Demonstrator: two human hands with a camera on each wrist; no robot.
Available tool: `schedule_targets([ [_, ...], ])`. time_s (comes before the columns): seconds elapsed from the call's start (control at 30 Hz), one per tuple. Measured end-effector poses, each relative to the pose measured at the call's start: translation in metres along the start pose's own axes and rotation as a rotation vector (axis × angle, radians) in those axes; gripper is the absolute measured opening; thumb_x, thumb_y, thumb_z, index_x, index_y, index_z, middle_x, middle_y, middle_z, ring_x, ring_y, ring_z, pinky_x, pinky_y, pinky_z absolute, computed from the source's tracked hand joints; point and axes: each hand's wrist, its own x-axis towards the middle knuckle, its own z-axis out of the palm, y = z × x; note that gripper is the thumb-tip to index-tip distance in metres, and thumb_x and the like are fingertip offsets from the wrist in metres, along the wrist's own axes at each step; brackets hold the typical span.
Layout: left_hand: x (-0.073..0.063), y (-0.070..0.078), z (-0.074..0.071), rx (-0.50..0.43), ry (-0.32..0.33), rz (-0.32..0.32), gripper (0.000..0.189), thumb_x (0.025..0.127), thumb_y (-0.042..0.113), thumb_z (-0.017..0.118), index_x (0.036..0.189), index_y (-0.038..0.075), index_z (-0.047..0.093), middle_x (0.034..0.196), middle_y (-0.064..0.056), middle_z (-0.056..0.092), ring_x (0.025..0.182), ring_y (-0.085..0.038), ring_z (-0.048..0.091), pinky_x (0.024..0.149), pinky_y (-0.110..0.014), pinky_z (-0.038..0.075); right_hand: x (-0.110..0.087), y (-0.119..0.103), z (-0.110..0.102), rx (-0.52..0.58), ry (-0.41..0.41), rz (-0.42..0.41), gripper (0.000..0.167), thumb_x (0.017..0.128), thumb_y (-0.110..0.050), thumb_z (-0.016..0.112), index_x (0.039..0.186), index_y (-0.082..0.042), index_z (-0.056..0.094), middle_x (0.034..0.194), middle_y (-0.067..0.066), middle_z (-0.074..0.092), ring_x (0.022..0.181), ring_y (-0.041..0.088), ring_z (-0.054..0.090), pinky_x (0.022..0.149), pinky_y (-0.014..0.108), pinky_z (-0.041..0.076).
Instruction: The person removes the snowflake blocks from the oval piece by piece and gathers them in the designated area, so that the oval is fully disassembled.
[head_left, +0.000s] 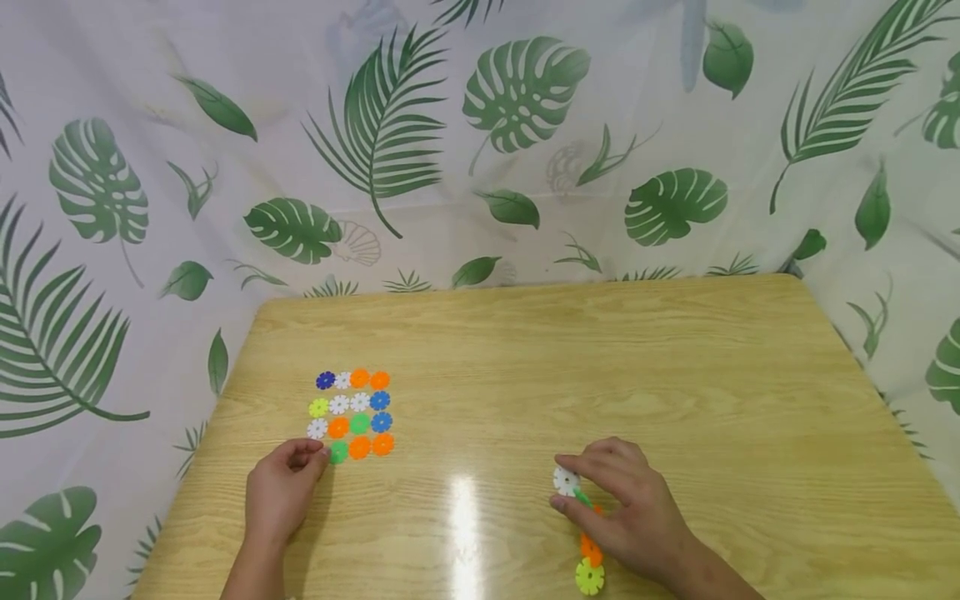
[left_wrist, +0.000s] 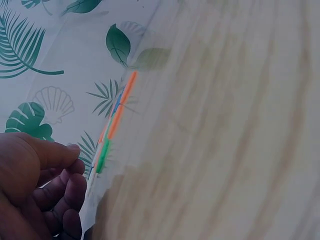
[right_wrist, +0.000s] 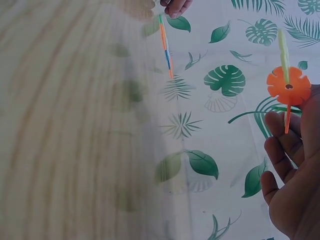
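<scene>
My left hand (head_left: 281, 492) is at the near left corner of a grid of notched plastic discs, its fingertips beside a green disc (head_left: 339, 452). In the left wrist view its thumb and fingers are bent close together; whether something small is between them is hidden. To the right, my right hand (head_left: 633, 512) holds a chain of interlocked snowflake discs above the table. Thumb and fingers are around its white disc (head_left: 567, 480). Below come a green disc (head_left: 582, 497), orange discs (head_left: 591, 550) partly covered by the hand, and a yellow disc (head_left: 590, 577) at the lower end.
The grid has rows of dark blue, white, orange, yellow, blue and green discs lying flat, including a blue disc (head_left: 380, 401) on its right side. Beneath is a wood-grain table (head_left: 510, 358). A leaf-patterned cloth (head_left: 420, 167) hangs behind and beside it.
</scene>
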Motion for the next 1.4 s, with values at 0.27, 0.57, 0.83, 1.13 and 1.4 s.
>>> schedule_targets([
  [0.27, -0.004, 0.005, 0.0, -0.037, 0.002, 0.014, 0.026, 0.099, 0.033, 0.072, 0.112, 0.01, 0.075, 0.101, -0.006, 0.074, 0.093, -0.022, 0.067, 0.074, -0.027, 0.051, -0.002, 0.0, 0.0, -0.002, -0.014, 0.01, 0.04, 0.084, -0.026, 0.089, 0.119, -0.011, 0.077, 0.103, -0.005, 0.076, 0.098, 0.019, 0.06, 0.094, 0.024, 0.042],
  [0.57, -0.016, 0.028, 0.001, -0.218, 0.032, 0.063, 0.017, 0.098, 0.024, 0.075, 0.106, 0.01, 0.076, 0.101, -0.005, 0.075, 0.088, -0.02, 0.066, 0.071, -0.021, 0.055, 0.0, -0.002, 0.0, 0.002, -0.031, 0.013, 0.046, 0.077, -0.016, 0.092, 0.12, -0.012, 0.076, 0.102, -0.007, 0.075, 0.099, 0.019, 0.059, 0.092, 0.023, 0.044],
  [0.83, -0.027, 0.045, 0.005, -0.368, -0.012, 0.18, 0.013, 0.096, 0.019, 0.078, 0.1, 0.007, 0.076, 0.093, -0.006, 0.075, 0.082, -0.017, 0.067, 0.071, -0.024, 0.055, 0.002, -0.003, 0.001, -0.001, -0.035, 0.012, 0.047, 0.076, -0.015, 0.092, 0.12, -0.012, 0.076, 0.1, -0.008, 0.074, 0.098, 0.018, 0.06, 0.09, 0.022, 0.045],
  [1.13, -0.037, 0.065, 0.009, -0.437, -0.098, 0.24, 0.006, 0.096, 0.014, 0.077, 0.099, 0.009, 0.077, 0.092, -0.004, 0.075, 0.083, -0.019, 0.068, 0.075, -0.027, 0.055, 0.003, -0.004, 0.002, 0.004, -0.047, 0.019, 0.046, 0.079, -0.017, 0.091, 0.123, -0.013, 0.075, 0.101, -0.009, 0.073, 0.1, 0.019, 0.06, 0.093, 0.022, 0.045],
  [1.4, -0.054, 0.078, 0.028, -0.522, -0.229, 0.309, 0.005, 0.096, 0.014, 0.077, 0.097, 0.009, 0.076, 0.089, -0.005, 0.073, 0.08, -0.018, 0.067, 0.073, -0.028, 0.055, 0.003, -0.008, 0.007, 0.031, -0.072, 0.019, 0.052, 0.076, -0.012, 0.091, 0.125, -0.014, 0.074, 0.104, -0.009, 0.073, 0.101, 0.017, 0.061, 0.092, 0.022, 0.046],
])
